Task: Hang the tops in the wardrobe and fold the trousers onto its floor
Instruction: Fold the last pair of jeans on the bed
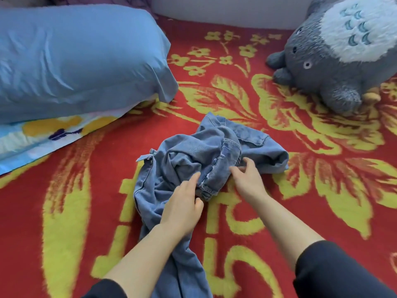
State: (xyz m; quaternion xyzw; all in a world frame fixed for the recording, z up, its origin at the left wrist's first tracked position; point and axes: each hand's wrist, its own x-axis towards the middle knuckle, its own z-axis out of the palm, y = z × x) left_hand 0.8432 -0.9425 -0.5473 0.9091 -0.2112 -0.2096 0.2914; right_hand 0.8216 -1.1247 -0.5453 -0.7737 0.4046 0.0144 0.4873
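A crumpled pair of light blue denim jeans [193,155] lies in a heap in the middle of the red and yellow flowered blanket [300,147], with one leg trailing toward me. My left hand [182,203] rests on the near side of the heap, fingers stretched onto the cloth beside a frayed hem. My right hand [247,177] touches the heap's right side, fingers spread and slightly curled at the fabric. Neither hand clearly grips the denim. No wardrobe or tops are in view.
A big blue pillow [75,61] lies at the back left on a second, patterned pillow [43,136]. A grey plush toy [335,61] sits at the back right. A pale wall or headboard [225,9] runs along the far edge.
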